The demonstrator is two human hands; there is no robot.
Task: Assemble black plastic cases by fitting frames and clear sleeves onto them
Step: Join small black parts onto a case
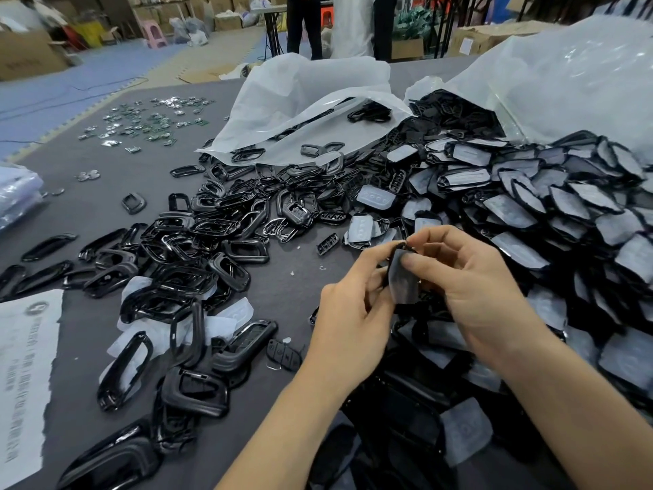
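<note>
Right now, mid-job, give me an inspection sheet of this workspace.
Surface: grey table, mostly covered.
Job's things: loose black frames heaped left; sleeved cases piled right; one sleeved case in hand.
Clutter: white plastic bags, small circuit boards far left, printed sheet.
Hands: left hand and right hand both grip the held case.
Cables: nothing seen.
Surroundings: cardboard boxes, pink stool, person standing beyond the table.
</note>
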